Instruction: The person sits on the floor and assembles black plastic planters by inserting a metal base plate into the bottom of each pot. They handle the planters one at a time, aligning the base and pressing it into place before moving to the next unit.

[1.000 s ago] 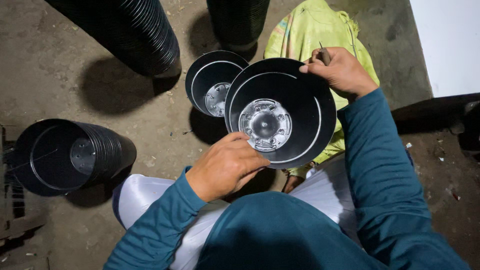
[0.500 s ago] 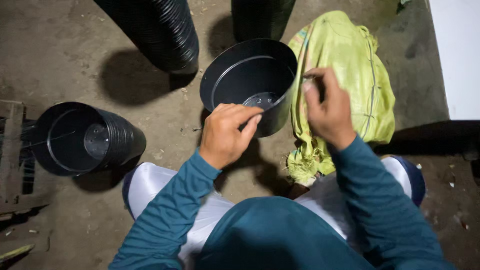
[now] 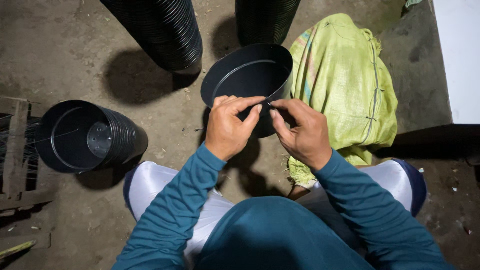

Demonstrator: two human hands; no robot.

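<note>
While both hands meet over the near rim of a black plastic pot (image 3: 248, 75), the head view shows the left hand (image 3: 229, 127) curled with thumb and forefinger pinched at the rim, and the right hand (image 3: 300, 131) pinched the same way just beside it at about 3 o'clock, a thin wire-like piece (image 3: 268, 104) between the fingertips; it is too fine to tell which hand has hold of it. That pot sits tilted at the picture's centre, mouth toward the camera, its far wall near a green woven sack (image 3: 345, 85) at 2 o'clock, which is stitched along one seam and frayed at its lower corner. A lying stack of nested black pots (image 3: 90, 135) rests at 9 o'clock, well apart from the hands, beside a wooden frame (image 3: 17, 155) cut off by the left edge. Two more tall stacks (image 3: 160, 30) at 11 and 12 o'clock are cropped at the top. A white block (image 3: 457, 55) fills the corner at 2 o'clock. Bare dirt floor (image 3: 60, 55) lies open between the stacks toward 10 o'clock. Teal sleeves and white trousers hide the ground at 6 o'clock, and the pot's base is hidden behind the hands.
</note>
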